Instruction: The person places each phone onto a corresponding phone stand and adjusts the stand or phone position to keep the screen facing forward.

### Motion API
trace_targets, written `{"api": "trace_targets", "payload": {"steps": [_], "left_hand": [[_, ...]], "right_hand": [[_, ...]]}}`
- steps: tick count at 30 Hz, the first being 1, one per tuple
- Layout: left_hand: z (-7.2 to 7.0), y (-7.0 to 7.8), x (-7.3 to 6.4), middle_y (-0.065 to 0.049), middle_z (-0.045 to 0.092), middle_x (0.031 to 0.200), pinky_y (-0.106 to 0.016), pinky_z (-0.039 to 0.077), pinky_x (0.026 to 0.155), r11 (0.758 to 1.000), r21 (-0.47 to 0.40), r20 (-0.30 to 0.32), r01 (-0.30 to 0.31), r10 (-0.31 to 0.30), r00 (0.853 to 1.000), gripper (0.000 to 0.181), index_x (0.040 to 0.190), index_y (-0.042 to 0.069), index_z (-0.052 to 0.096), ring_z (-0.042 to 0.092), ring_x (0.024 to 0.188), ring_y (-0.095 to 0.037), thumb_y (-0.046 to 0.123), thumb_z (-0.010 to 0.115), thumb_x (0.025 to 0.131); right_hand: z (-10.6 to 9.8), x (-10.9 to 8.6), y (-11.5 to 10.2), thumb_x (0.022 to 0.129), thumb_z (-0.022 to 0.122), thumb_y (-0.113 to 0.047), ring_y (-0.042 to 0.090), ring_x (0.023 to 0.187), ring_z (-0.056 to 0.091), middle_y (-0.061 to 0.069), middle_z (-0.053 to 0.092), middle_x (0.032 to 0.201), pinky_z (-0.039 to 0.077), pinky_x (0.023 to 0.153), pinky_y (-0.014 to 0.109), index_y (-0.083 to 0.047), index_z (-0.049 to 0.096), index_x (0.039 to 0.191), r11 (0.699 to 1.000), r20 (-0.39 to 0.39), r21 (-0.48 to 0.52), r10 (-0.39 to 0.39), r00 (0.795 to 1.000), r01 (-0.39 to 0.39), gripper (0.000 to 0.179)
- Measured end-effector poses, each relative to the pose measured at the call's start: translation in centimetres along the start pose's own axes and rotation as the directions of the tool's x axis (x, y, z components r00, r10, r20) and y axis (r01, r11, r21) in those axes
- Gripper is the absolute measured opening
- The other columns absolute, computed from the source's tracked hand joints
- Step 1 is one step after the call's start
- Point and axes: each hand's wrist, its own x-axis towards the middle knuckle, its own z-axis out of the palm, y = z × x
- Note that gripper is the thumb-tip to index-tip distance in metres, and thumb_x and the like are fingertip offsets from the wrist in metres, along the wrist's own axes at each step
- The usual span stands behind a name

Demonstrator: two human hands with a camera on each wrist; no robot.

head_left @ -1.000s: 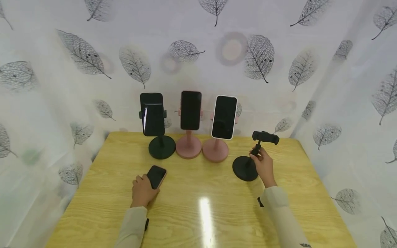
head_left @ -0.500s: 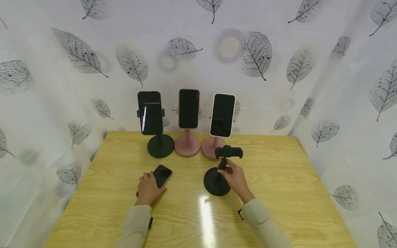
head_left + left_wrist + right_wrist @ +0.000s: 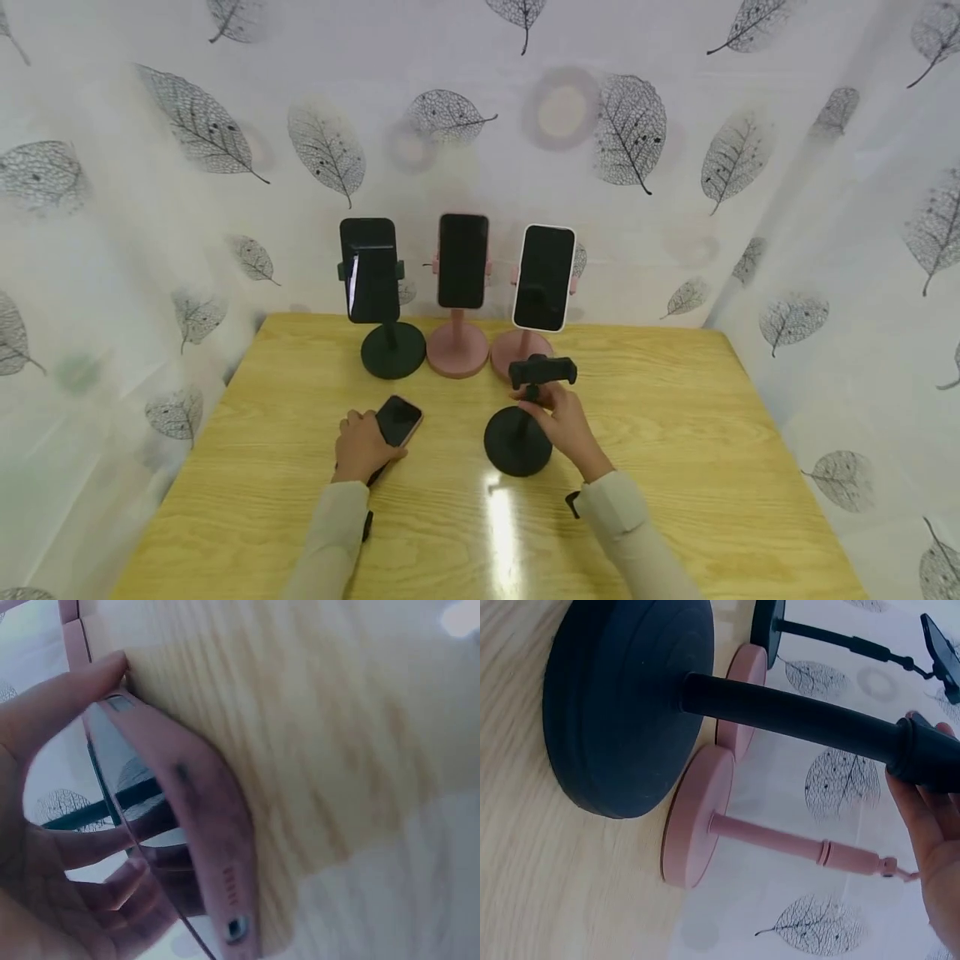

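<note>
On the left of the table my left hand (image 3: 362, 450) grips a dark-screened phone (image 3: 398, 419) by its long sides. The left wrist view shows the phone's pink case edge (image 3: 214, 817), with the thumb on one side and the fingers on the other. My right hand (image 3: 564, 423) pinches the upper post of a black phone stand (image 3: 517, 446), just under its clamp (image 3: 542, 372), which holds nothing. In the right wrist view the stand's round base (image 3: 630, 712) appears at the wood surface; whether it touches is hard to tell.
Along the back stand a dark green stand (image 3: 393, 350) with a black phone (image 3: 369, 271), a pink stand (image 3: 457, 350) with a dark phone (image 3: 462, 261), and another pink stand (image 3: 510, 346) with a white-edged phone (image 3: 544, 277). Behind them hangs a leaf-print curtain (image 3: 517, 183).
My right hand has brought the black stand from the right side leftward and nearer, in front of the right pink stand. My left hand and the phone have shifted slightly right.
</note>
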Motion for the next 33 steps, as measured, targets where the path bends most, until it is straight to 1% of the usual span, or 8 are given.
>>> {"api": "trace_targets", "payload": {"steps": [4,7,12,16,19,29,31,33], "left_hand": [[0.2,0.8,-0.1,-0.029,0.049,0.112,-0.055,0.050,0.072,0.999,-0.043,-0.033,-0.016,0.014,0.999,0.085,0.125,-0.008,0.051,0.052,0.097,-0.041,0.046,0.080,0.066],[0.3,1.9,-0.6,-0.025,0.048,0.116,-0.054,0.050,0.073,0.989,-0.132,-0.112,-0.062,0.048,0.993,0.087,0.129,-0.004,0.048,0.052,0.099,-0.038,0.048,0.078,0.068],[0.3,3.2,-1.5,-0.021,0.045,0.115,-0.051,0.050,0.082,0.946,-0.260,-0.253,-0.195,0.128,0.959,0.087,0.131,-0.002,0.043,0.051,0.100,-0.034,0.039,0.083,0.065],[0.6,3.4,-1.9,-0.021,0.044,0.112,-0.049,0.050,0.080,0.928,-0.255,-0.324,-0.273,0.184,0.928,0.086,0.130,-0.001,0.040,0.050,0.097,-0.034,0.032,0.084,0.064],[0.9,3.3,-1.8,-0.021,0.044,0.112,-0.048,0.051,0.077,0.924,-0.244,-0.347,-0.296,0.201,0.916,0.085,0.130,0.000,0.039,0.049,0.096,-0.032,0.029,0.082,0.063],[0.9,2.9,-2.1,-0.022,0.040,0.119,-0.051,0.048,0.088,0.893,-0.340,-0.379,-0.294,0.155,0.912,0.090,0.133,-0.002,0.031,0.050,0.105,-0.036,0.028,0.084,0.066],[1.0,2.8,-2.2,-0.022,0.039,0.120,-0.051,0.048,0.089,0.894,-0.342,-0.368,-0.289,0.156,0.917,0.091,0.133,-0.001,0.030,0.051,0.106,-0.036,0.033,0.083,0.067],[1.0,2.7,-2.3,-0.022,0.039,0.121,-0.051,0.048,0.089,0.895,-0.345,-0.352,-0.282,0.155,0.923,0.091,0.133,-0.001,0.030,0.051,0.107,-0.035,0.036,0.082,0.068]], "right_hand": [[1.0,0.0,-2.3,0.082,0.067,0.002,0.032,0.085,0.069,0.018,0.071,0.092,0.056,0.076,0.029,0.005,0.065,0.097,1.000,-0.025,-0.024,-0.012,1.000,0.011,0.015],[1.6,-0.1,-3.6,0.082,0.067,0.002,0.030,0.083,0.069,0.017,0.071,0.089,0.056,0.074,0.030,0.005,0.065,0.095,0.997,-0.032,-0.069,-0.033,0.999,0.031,0.014],[1.9,0.0,-4.1,0.080,0.067,0.004,0.030,0.082,0.070,0.017,0.071,0.088,0.057,0.074,0.032,0.003,0.066,0.093,0.996,-0.040,-0.078,-0.044,0.998,0.041,0.013],[1.8,0.0,-4.0,0.080,0.067,0.004,0.030,0.081,0.070,0.018,0.070,0.088,0.057,0.074,0.031,0.006,0.065,0.093,0.996,-0.030,-0.072,-0.046,0.998,0.044,0.013],[1.8,0.1,-3.9,0.081,0.067,0.004,0.031,0.082,0.069,0.018,0.070,0.089,0.057,0.074,0.031,0.007,0.066,0.093,0.997,-0.026,-0.064,-0.036,0.999,0.035,0.013],[1.8,0.3,-3.9,0.081,0.067,0.002,0.031,0.084,0.069,0.018,0.070,0.090,0.056,0.076,0.033,0.005,0.066,0.093,0.998,-0.017,-0.053,-0.021,1.000,0.020,0.012],[1.6,0.2,-3.3,0.079,0.070,0.002,0.026,0.085,0.069,0.018,0.070,0.095,0.056,0.077,0.031,0.006,0.062,0.105,1.000,-0.042,-0.004,-0.004,0.999,0.004,0.027],[1.3,0.4,-2.4,0.075,0.073,0.004,0.019,0.096,0.067,0.022,0.065,0.106,0.053,0.086,0.027,0.010,0.051,0.121,0.996,-0.086,0.065,-0.062,0.994,0.068,0.051]]}}
